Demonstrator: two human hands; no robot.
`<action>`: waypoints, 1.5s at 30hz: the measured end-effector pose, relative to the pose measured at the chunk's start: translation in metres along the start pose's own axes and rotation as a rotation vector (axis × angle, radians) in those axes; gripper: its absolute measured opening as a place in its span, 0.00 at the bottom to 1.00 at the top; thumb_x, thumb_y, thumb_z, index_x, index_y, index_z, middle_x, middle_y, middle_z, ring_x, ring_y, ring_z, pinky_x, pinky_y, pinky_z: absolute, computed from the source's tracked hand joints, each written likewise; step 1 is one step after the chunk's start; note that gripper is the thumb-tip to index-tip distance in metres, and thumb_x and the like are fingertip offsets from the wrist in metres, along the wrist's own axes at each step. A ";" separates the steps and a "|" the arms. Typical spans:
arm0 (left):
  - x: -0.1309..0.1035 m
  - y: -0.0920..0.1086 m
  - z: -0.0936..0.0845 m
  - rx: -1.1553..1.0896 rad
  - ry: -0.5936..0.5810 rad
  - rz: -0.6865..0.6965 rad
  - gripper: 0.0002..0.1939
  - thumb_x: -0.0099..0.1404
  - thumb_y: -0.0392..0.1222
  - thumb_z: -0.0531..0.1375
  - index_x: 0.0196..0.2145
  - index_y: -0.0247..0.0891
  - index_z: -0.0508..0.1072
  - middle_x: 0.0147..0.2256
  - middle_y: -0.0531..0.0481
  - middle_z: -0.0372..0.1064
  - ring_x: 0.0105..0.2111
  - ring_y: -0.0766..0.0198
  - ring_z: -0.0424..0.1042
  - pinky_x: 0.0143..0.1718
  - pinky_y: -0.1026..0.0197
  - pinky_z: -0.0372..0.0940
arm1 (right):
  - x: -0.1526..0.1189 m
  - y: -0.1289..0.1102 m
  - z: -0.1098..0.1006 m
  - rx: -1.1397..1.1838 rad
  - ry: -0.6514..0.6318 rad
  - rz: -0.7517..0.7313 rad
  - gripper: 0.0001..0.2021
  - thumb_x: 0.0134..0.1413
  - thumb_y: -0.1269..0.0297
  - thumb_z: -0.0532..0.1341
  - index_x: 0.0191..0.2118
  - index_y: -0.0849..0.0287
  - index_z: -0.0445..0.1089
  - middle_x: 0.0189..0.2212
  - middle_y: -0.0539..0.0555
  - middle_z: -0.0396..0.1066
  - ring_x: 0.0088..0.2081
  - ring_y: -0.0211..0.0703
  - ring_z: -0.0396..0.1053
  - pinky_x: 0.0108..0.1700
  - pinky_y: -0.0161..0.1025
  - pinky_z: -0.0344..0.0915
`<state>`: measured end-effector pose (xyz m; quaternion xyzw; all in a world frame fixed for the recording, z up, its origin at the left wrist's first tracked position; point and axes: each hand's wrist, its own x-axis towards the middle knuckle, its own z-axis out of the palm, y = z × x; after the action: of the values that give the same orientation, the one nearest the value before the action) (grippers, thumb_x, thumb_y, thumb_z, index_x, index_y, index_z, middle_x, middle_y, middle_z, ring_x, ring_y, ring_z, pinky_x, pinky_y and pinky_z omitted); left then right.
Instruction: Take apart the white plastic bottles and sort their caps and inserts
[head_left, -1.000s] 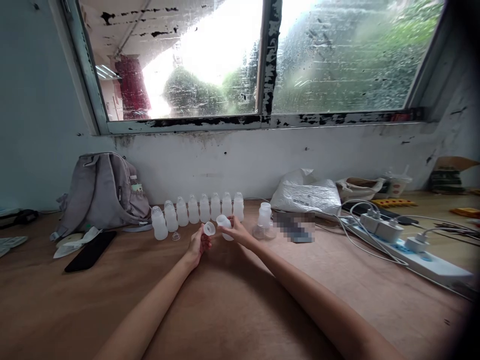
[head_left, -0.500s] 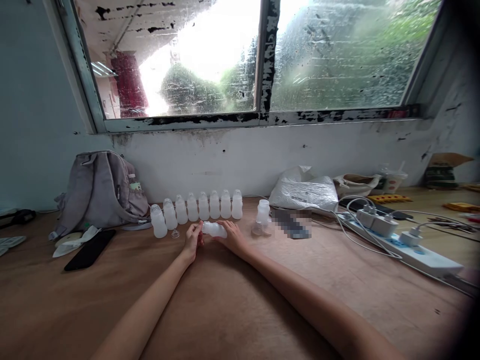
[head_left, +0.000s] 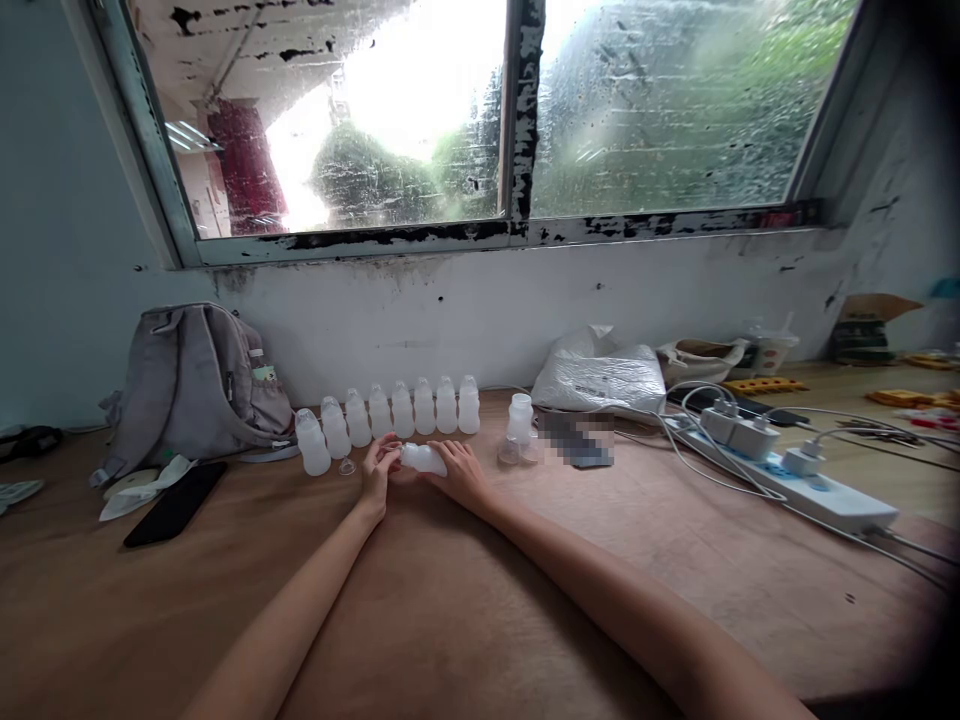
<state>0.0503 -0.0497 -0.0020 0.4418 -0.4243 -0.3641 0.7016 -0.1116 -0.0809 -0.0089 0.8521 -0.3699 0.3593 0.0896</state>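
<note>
A frosted white bottle (head_left: 423, 459) lies on its side between my hands, just above the brown table (head_left: 420, 600). My right hand (head_left: 461, 474) is wrapped round its base end. At its neck end, my left hand (head_left: 377, 474) has its fingers bent together; whether they pinch a small part is too small to tell. Behind my hands stands a row of several capped white bottles (head_left: 402, 408). A small clear cap (head_left: 346, 467) lies in front of the row. Another bottle (head_left: 520, 417), without a cap, stands to the right, with clear caps (head_left: 509, 452) beside it.
A grey backpack (head_left: 195, 380) and a black phone (head_left: 176, 503) are at the left. At the right are a silver bag (head_left: 598, 374), a blurred patch (head_left: 577, 440), and a white power strip (head_left: 825, 492) with cables. A window stands above the wall.
The view has shifted slightly to the right. My left hand's fingers have moved at the bottle's neck and sit a little higher. My right hand still holds the bottle.
</note>
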 end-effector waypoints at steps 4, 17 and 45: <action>0.004 -0.004 -0.001 0.017 0.122 -0.027 0.22 0.48 0.48 0.62 0.39 0.36 0.64 0.29 0.50 0.65 0.25 0.68 0.65 0.22 0.68 0.59 | 0.000 -0.001 -0.001 0.004 -0.008 0.004 0.22 0.50 0.51 0.55 0.47 0.60 0.61 0.38 0.58 0.67 0.41 0.47 0.62 0.42 0.41 0.53; 0.001 -0.012 0.004 -0.110 -0.009 -0.058 0.19 0.48 0.38 0.62 0.38 0.38 0.62 0.32 0.48 0.68 0.33 0.64 0.68 0.35 0.62 0.61 | 0.000 -0.001 0.000 -0.032 -0.017 0.049 0.21 0.51 0.51 0.53 0.47 0.60 0.61 0.39 0.58 0.67 0.41 0.48 0.62 0.43 0.41 0.52; 0.000 -0.006 0.005 -0.186 -0.129 -0.128 0.19 0.46 0.48 0.64 0.34 0.34 0.69 0.31 0.49 0.68 0.29 0.67 0.68 0.32 0.64 0.61 | -0.003 -0.013 -0.012 -0.046 -0.047 0.007 0.22 0.53 0.50 0.50 0.46 0.63 0.61 0.35 0.59 0.68 0.37 0.47 0.65 0.40 0.40 0.58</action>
<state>0.0447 -0.0531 -0.0065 0.3764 -0.4040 -0.4736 0.6862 -0.1111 -0.0651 -0.0006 0.8567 -0.3833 0.3307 0.0993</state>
